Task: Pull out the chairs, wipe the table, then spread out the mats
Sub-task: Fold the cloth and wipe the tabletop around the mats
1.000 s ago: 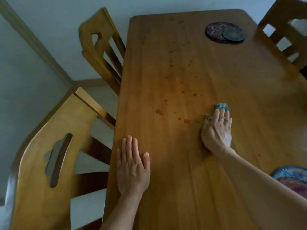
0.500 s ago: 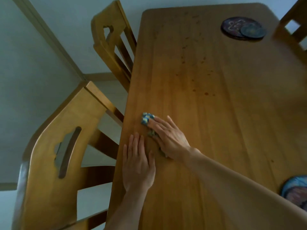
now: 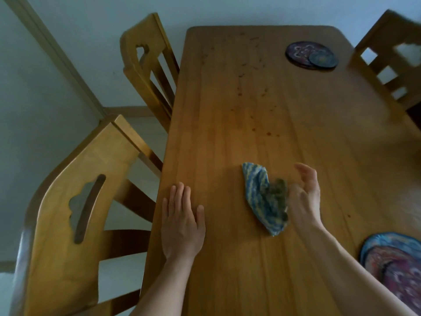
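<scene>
A blue-and-yellow striped cloth [image 3: 264, 197] lies crumpled on the wooden table [image 3: 296, 137], near the middle of its front half. My right hand [image 3: 305, 195] is just right of the cloth, blurred, with fingers loosely curled; its fingertips meet the cloth's right edge. My left hand [image 3: 182, 220] rests flat on the table by its left edge. Dark round mats [image 3: 311, 55] are stacked at the far right. A colourful round mat [image 3: 396, 267] lies at the near right. Small reddish spots [image 3: 268, 133] dot the tabletop beyond the cloth.
Two wooden chairs stand along the table's left side, one close [image 3: 75, 213] and one farther back [image 3: 148, 65]. A third chair [image 3: 391, 60] stands at the far right. Pale floor and a skirting board show on the left.
My right hand swept the cloth from right to the left edge, then back toward the middle, and has lifted off it. The cloth now lies spread beside the hand. My left hand stayed put.
</scene>
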The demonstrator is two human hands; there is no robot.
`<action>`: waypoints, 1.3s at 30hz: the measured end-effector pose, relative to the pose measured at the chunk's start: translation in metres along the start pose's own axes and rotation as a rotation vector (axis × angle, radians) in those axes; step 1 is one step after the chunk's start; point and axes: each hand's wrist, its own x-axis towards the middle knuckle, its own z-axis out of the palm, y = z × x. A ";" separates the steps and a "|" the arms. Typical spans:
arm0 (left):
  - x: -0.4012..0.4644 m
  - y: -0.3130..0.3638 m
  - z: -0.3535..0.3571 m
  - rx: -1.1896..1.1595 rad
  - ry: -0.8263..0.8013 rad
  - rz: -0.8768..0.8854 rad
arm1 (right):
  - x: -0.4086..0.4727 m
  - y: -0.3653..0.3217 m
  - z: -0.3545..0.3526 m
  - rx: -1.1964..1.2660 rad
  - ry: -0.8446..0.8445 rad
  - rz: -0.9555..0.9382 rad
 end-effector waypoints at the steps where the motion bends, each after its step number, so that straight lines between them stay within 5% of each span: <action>1: 0.000 0.000 0.000 0.001 0.000 0.002 | -0.003 0.005 0.004 -0.068 -0.013 -0.073; 4: -0.001 0.000 0.000 -0.014 0.008 -0.003 | -0.011 0.027 0.031 -0.539 -0.331 -0.441; 7: 0.000 0.001 0.000 -0.023 0.018 -0.014 | 0.021 0.040 0.052 -0.799 -0.366 -0.596; 11: 0.000 0.002 -0.001 -0.017 -0.004 -0.026 | 0.052 0.007 0.105 -0.902 -0.316 -0.497; 15: 0.000 0.003 -0.005 -0.090 0.003 -0.020 | 0.010 -0.015 0.150 -0.857 -0.526 -0.708; 21: -0.001 0.000 -0.009 -0.132 0.000 0.008 | -0.051 0.023 0.090 -0.815 -0.676 -0.953; 24: 0.001 0.000 -0.006 -0.077 -0.029 0.017 | -0.023 0.043 0.041 -0.819 -0.594 -0.907; 31: 0.002 -0.002 -0.001 0.012 -0.063 0.048 | 0.069 0.058 -0.004 -0.877 -0.267 -0.469; 35: 0.002 -0.003 0.000 0.026 -0.064 0.087 | 0.045 0.047 0.020 -0.895 -0.134 -0.248; 39: 0.000 -0.003 -0.005 -0.008 -0.077 0.158 | -0.035 0.041 0.039 -0.865 -0.136 -0.281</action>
